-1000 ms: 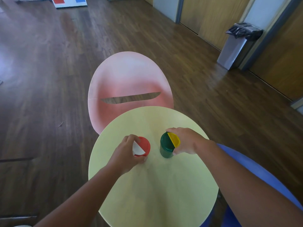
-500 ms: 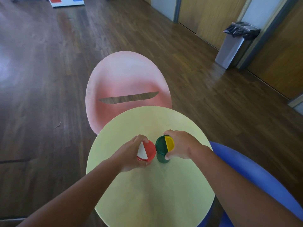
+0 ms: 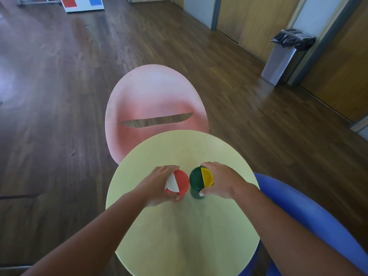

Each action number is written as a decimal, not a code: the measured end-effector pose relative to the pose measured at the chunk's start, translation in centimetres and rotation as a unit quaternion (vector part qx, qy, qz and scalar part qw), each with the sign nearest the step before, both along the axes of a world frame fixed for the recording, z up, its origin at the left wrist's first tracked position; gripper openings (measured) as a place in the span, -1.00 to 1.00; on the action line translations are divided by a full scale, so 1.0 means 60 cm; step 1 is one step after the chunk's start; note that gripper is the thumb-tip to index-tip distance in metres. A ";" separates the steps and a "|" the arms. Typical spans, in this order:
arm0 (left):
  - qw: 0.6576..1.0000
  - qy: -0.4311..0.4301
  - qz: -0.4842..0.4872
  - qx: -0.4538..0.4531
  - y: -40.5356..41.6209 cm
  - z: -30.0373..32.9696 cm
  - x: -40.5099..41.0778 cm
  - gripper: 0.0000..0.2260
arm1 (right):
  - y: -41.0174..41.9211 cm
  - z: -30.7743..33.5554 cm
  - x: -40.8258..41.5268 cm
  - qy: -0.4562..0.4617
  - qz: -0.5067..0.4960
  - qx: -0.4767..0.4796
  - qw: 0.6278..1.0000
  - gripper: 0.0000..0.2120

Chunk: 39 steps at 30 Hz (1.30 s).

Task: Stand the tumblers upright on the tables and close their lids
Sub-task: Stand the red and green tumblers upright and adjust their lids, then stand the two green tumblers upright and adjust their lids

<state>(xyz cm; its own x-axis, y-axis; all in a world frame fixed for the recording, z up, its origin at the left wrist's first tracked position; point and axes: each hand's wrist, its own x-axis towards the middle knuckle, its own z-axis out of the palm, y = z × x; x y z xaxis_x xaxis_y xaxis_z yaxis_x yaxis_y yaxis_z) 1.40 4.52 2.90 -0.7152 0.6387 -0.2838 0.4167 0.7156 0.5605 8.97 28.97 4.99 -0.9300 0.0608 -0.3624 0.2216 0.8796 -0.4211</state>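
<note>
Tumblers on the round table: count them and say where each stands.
2. The red tumbler stands in the left hand; the green tumbler beside it in the right hand.

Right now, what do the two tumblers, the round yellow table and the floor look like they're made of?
Red tumbler with the red-and-white lid and green tumbler with the green-and-yellow lid: probably plastic, with flat opaque colour and a dull sheen. Round pale-yellow table: smooth and matte, perhaps laminate; faint streaks show. Dark brown floor: wood or wood-look planks, glossy, with window glare.

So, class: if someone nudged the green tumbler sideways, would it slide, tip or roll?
The green tumbler looks like rigid plastic, probably light, so likely to slide on the smooth table. Standing tall and narrow, it might tip; once down, its round body would probably roll.
</note>
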 end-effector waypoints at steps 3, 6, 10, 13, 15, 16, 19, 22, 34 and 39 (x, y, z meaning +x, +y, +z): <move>1.000 0.008 -0.005 -0.010 -0.003 -0.001 0.000 -0.06 | -0.001 0.000 0.006 -0.003 -0.007 -0.007 1.000 -0.01; 1.000 0.007 0.006 -0.024 -0.006 0.001 0.001 -0.01 | -0.003 0.002 0.008 -0.006 -0.011 -0.013 1.000 0.02; 0.998 0.002 0.060 -0.013 -0.023 0.011 0.017 0.00 | -0.008 0.016 0.004 0.018 0.001 -0.012 1.000 0.01; 0.993 0.000 0.121 0.004 -0.058 0.024 0.034 -0.07 | -0.030 0.037 -0.016 0.045 0.022 0.000 0.999 -0.02; 0.979 0.016 0.203 0.030 -0.135 0.042 0.062 -0.11 | -0.103 0.070 -0.033 0.064 0.078 0.002 0.995 -0.04; 0.975 0.021 0.220 0.033 -0.156 0.044 0.070 -0.14 | -0.123 0.079 -0.036 0.074 0.087 0.004 0.993 -0.05; 0.970 0.021 0.241 0.030 -0.186 0.048 0.081 -0.25 | -0.156 0.088 -0.039 0.090 0.092 0.004 0.992 -0.09; 0.967 0.031 0.252 0.011 -0.232 0.069 0.090 -0.42 | -0.204 0.095 -0.040 0.108 0.104 -0.007 0.989 -0.17; 0.897 0.080 0.433 0.031 -0.716 0.130 0.270 -0.57 | -0.748 0.125 0.003 0.133 0.301 -0.045 0.943 -0.32; 0.844 0.096 0.527 0.029 -0.916 0.144 0.368 -0.59 | -0.977 0.123 0.040 0.112 0.387 -0.071 0.913 -0.31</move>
<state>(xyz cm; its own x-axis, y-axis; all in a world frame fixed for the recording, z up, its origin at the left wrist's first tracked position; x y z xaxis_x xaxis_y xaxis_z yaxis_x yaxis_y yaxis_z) 23.49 -50.46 11.52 -0.9236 -0.3731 -0.0883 -0.3479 0.7188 0.6019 11.37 -29.67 12.35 -0.7265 -0.6782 -0.1104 -0.5485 0.6692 -0.5013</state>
